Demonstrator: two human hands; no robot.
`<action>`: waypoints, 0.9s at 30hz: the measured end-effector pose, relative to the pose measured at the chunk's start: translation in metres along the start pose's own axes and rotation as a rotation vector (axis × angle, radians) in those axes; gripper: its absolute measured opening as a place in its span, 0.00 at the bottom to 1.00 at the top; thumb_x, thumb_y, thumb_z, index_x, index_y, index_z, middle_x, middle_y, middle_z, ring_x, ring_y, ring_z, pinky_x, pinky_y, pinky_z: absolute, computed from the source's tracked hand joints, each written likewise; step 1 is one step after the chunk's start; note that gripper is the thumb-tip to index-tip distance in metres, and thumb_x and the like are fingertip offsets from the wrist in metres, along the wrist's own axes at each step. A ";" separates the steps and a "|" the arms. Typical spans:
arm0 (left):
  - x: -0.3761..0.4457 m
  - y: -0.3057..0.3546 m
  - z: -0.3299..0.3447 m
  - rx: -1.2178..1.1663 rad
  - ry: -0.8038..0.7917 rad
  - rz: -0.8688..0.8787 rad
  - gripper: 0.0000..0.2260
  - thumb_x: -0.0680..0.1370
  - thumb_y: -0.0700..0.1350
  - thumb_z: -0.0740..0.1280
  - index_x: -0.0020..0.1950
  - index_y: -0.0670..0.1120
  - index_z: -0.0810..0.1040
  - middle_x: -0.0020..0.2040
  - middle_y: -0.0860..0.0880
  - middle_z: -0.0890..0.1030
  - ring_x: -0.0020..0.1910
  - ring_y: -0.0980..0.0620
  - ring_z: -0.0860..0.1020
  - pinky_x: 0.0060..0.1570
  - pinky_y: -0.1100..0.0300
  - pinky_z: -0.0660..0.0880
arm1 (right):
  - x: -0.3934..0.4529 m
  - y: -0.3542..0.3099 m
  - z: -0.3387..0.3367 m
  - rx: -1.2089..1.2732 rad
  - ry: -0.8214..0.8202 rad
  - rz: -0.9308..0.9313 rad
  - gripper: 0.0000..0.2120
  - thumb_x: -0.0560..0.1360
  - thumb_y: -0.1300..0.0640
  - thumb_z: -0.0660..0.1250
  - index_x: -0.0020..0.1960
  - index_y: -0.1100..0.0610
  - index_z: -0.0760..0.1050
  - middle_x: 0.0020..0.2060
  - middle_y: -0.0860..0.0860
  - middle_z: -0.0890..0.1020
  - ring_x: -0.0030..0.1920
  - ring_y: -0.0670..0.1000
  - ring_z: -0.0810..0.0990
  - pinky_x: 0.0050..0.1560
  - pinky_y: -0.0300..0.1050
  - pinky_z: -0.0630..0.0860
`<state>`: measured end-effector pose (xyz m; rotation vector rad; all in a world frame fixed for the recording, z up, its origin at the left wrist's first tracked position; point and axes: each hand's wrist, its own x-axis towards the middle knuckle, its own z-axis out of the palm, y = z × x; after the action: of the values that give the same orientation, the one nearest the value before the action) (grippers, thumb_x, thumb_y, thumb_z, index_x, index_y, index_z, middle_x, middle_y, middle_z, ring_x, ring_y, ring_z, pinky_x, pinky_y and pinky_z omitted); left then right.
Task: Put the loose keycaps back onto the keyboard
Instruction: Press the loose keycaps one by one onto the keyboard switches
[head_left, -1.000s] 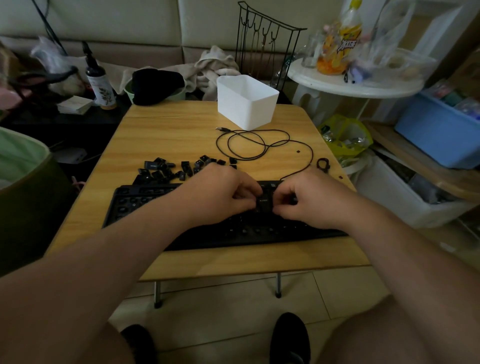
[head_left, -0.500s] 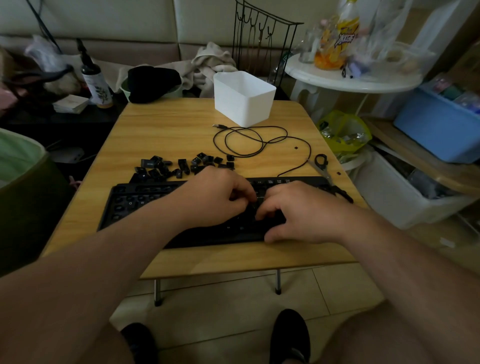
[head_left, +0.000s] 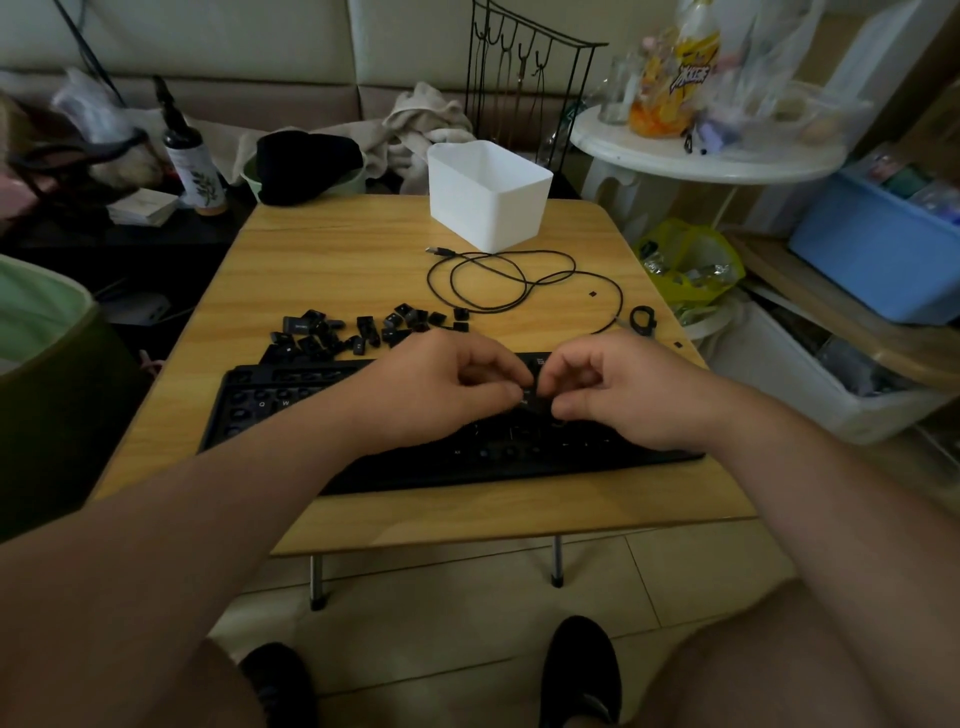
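A black keyboard (head_left: 270, 410) lies along the near edge of the wooden table (head_left: 337, 260), with open sockets showing on its left part. Several loose black keycaps (head_left: 332, 338) are scattered just behind its left half. My left hand (head_left: 436, 389) and my right hand (head_left: 623, 389) hover over the keyboard's middle with curled fingers. Their fingertips meet and together pinch one small black keycap (head_left: 531, 399) just above the keys. The hands hide the middle of the keyboard.
The keyboard's black cable (head_left: 498, 280) lies coiled behind the hands. A white plastic box (head_left: 488, 192) stands at the table's far edge. A black ring-handled tool (head_left: 642, 318) rests near the right edge. Clutter, bins and a white round side table surround the table.
My right hand has lifted off the keys and curled its fingers. Both hands' fingertips have come together on a keycap slightly farther back on the keyboard.
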<state>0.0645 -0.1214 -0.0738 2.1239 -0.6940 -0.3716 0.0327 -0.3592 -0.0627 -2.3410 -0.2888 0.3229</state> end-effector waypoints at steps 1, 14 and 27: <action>-0.001 0.000 0.001 0.010 -0.011 0.001 0.06 0.79 0.51 0.74 0.55 0.59 0.85 0.43 0.62 0.85 0.43 0.68 0.82 0.44 0.73 0.75 | 0.000 0.000 0.000 -0.002 -0.001 0.000 0.12 0.76 0.58 0.76 0.48 0.40 0.82 0.43 0.45 0.87 0.47 0.47 0.85 0.56 0.57 0.82; 0.002 -0.001 -0.002 0.095 -0.015 -0.074 0.05 0.77 0.55 0.75 0.52 0.59 0.85 0.42 0.62 0.85 0.42 0.66 0.82 0.40 0.73 0.73 | -0.002 -0.012 0.005 -0.524 0.107 -0.089 0.12 0.74 0.40 0.72 0.57 0.38 0.80 0.39 0.37 0.81 0.40 0.39 0.78 0.41 0.50 0.81; 0.002 -0.007 -0.004 0.403 0.007 0.057 0.07 0.77 0.56 0.74 0.50 0.56 0.86 0.45 0.57 0.83 0.47 0.60 0.78 0.47 0.79 0.64 | 0.003 -0.023 0.018 -0.651 -0.013 -0.073 0.09 0.76 0.44 0.72 0.55 0.42 0.80 0.44 0.39 0.73 0.49 0.46 0.75 0.48 0.51 0.80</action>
<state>0.0704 -0.1162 -0.0772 2.4742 -0.8822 -0.2040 0.0269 -0.3304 -0.0590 -2.9548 -0.5498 0.2288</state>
